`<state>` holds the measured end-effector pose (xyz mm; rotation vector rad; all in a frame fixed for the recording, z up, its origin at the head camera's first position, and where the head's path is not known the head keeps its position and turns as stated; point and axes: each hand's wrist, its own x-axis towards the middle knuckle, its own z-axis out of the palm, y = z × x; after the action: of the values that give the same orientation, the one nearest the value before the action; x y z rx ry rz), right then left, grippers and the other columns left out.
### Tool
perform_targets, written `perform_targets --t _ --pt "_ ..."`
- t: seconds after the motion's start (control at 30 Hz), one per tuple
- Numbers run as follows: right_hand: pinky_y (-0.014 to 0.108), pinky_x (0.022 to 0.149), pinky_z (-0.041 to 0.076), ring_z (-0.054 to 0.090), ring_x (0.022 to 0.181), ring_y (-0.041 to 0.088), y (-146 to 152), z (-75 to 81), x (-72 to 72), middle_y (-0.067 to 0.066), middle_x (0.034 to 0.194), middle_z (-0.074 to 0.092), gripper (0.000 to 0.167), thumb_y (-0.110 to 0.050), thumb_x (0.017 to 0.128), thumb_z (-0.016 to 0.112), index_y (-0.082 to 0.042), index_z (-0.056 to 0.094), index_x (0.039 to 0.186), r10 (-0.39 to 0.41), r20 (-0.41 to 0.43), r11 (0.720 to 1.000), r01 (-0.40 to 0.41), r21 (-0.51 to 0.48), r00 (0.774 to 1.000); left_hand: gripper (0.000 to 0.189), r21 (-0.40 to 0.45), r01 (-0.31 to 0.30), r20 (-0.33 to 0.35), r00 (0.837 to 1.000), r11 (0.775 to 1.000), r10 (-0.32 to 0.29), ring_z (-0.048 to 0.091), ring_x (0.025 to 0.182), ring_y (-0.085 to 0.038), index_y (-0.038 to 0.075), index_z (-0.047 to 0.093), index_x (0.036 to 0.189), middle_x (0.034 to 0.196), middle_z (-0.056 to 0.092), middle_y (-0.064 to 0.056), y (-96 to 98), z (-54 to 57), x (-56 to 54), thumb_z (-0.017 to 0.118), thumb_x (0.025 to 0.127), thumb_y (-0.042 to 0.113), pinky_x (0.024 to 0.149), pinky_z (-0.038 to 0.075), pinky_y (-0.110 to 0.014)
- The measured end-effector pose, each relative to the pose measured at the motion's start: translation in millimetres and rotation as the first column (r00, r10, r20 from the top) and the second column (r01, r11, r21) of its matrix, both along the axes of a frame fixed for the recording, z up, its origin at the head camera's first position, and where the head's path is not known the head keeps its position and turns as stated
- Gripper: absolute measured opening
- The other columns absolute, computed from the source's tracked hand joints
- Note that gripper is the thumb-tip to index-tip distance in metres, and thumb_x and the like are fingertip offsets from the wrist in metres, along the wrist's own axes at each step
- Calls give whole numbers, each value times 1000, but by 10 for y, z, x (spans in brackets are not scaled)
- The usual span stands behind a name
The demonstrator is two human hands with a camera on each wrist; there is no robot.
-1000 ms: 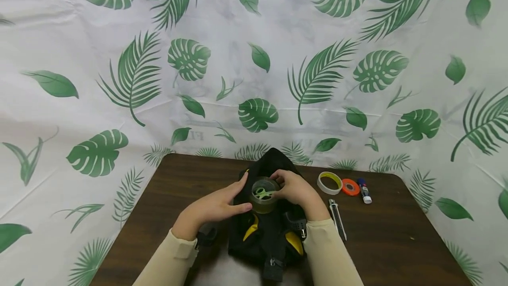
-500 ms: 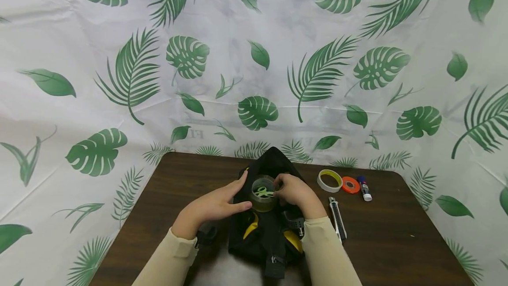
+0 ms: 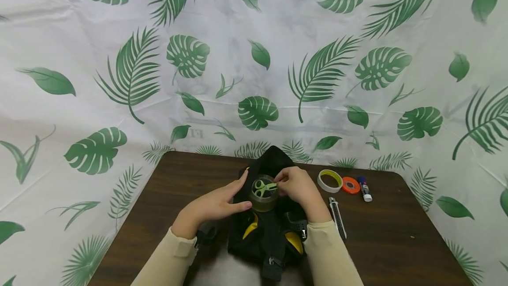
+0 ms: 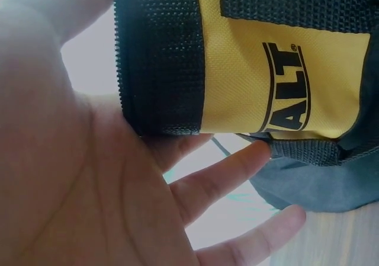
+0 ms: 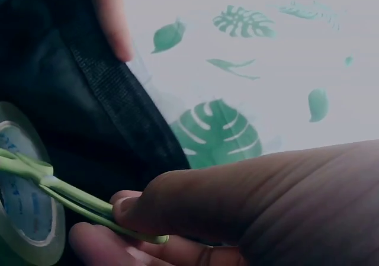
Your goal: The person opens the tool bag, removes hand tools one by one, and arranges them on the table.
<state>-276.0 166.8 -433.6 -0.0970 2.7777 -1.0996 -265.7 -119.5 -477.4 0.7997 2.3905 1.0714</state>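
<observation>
My right hand (image 3: 295, 184) pinches a small pair of lime-green scissors (image 3: 262, 187) by the end away from the finger loops. In the right wrist view the scissors (image 5: 71, 195) stick out from between thumb and fingertips, overlapping a roll of clear packing tape (image 5: 56, 239). That tape roll (image 3: 263, 204) sits in the mouth of a black-and-yellow tool bag (image 3: 274, 158). At the bag's left side is my left hand (image 3: 214, 206), fingers extended and thumb spread over the mouth. In the left wrist view its palm (image 4: 95, 177) lies beside the bag's zipped edge, fingers along the yellow panel (image 4: 249, 82).
Right of the bag lie a white tape roll with a yellow core (image 3: 329, 182), an orange tape roll (image 3: 351, 185), a glue stick (image 3: 364, 189) and a utility knife (image 3: 337, 217). Behind the brown table (image 3: 190, 173) hangs a leaf-patterned cloth (image 3: 222, 114).
My right hand has risen slightly toward the back of the bag, and the scissors have turned, with more of them showing over the tape roll. My left hand has stayed in place.
</observation>
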Motion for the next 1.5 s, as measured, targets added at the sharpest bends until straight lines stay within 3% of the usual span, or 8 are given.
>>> perform_targets --t 0.33,0.5,0.63,0.83,0.97,1.17,1.3,1.5 --pt "42 86 67 79 85 17 182 195 136 11 105 80 14 -10 106 70 -9 81 114 8 -34 992 -13 -125 999 102 -4 -8 -7 1000 1000 8 16 171 -30 39 -5 175 184 9 0 6 11 4 59 103 72 136 23 -60" --pt "40 86 67 79 87 18 271 314 264 11 108 79 15 -14 107 71 -10 79 118 19 -88 984 -34 -176 996 101 -6 -5 -12 1000 1000 5 15 171 -30 40 -6 175 184 8 1 5 1 -2 58 103 72 136 23 -61" --pt "35 84 65 76 87 19 332 371 360 9 105 76 18 -16 106 73 -13 76 124 3 -193 980 -41 -192 981 101 -6 -4 -16 1000 1000 4 15 171 -30 39 -5 175 184 7 2 -7 -6 -2 58 104 72 136 22 -60" --pt "26 80 59 73 89 17 432 402 479 7 109 79 30 -29 105 77 -15 71 130 -106 -308 967 25 -255 946 102 -7 -9 -7 1000 1000 9 14 171 -31 38 -5 175 184 7 -1 -19 5 10 58 103 73 136 21 -61" --pt "21 79 58 70 90 11 498 379 533 8 109 76 31 -31 103 79 -11 70 125 -205 -363 932 68 -355 909 102 -3 -6 -9 1000 1000 6 14 171 -31 38 -5 175 184 7 -1 -18 -3 18 59 103 72 136 21 -61" --pt "21 69 62 72 77 13 585 277 598 -1 94 74 17 -18 100 83 -6 75 109 -380 -471 868 131 -478 796 101 -6 -5 1 1000 1000 5 14 171 -31 39 -5 175 184 7 -1 -13 -20 20 58 104 72 136 22 -61" --pt "22 67 63 73 73 15 697 216 631 -3 92 75 12 -10 98 82 -2 77 106 -432 -514 836 115 -537 741 101 -7 -4 7 1000 1000 4 14 171 -30 40 -5 174 184 7 -1 -7 -10 16 58 103 73 136 21 -61" --pt "21 61 61 70 66 12 984 122 659 1 85 75 12 -5 99 80 1 75 108 -441 -521 841 133 -524 731 101 -7 -6 -2 1000 1000 6 14 171 -30 40 -5 175 184 7 -2 6 -6 3 58 103 74 136 22 -61"
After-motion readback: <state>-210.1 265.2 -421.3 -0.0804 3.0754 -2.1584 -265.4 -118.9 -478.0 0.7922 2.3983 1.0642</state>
